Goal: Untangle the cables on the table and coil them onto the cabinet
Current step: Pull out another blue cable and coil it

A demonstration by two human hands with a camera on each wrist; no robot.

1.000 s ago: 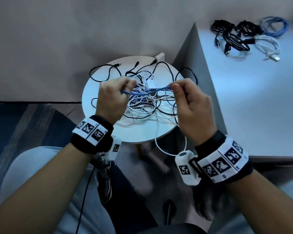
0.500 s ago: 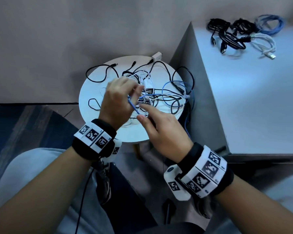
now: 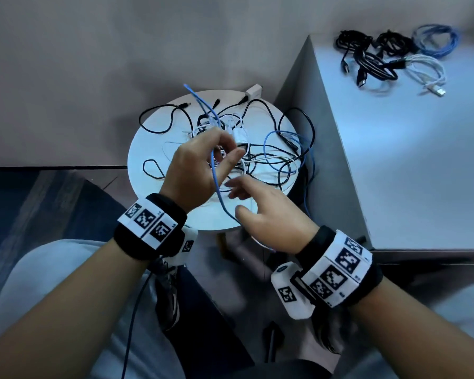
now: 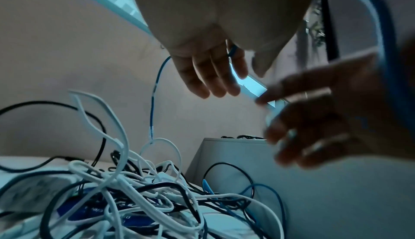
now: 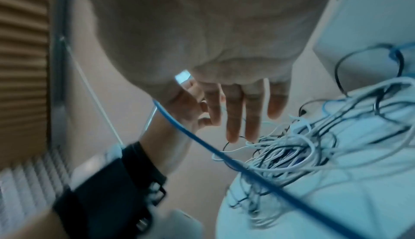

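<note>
Coiling step: your left hand [image 3: 195,170] pinches the blue cable [image 3: 215,170]; right hand [image 3: 268,217] released, fingers spread. Next, wrap another loop clear of the tangle [image 3: 257,157] at frame centre.

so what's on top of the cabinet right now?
On the cabinet: three black coils, a blue coil and a white coil, bunched at the far end. Nothing covers them; the plug types are too small to tell.
</note>
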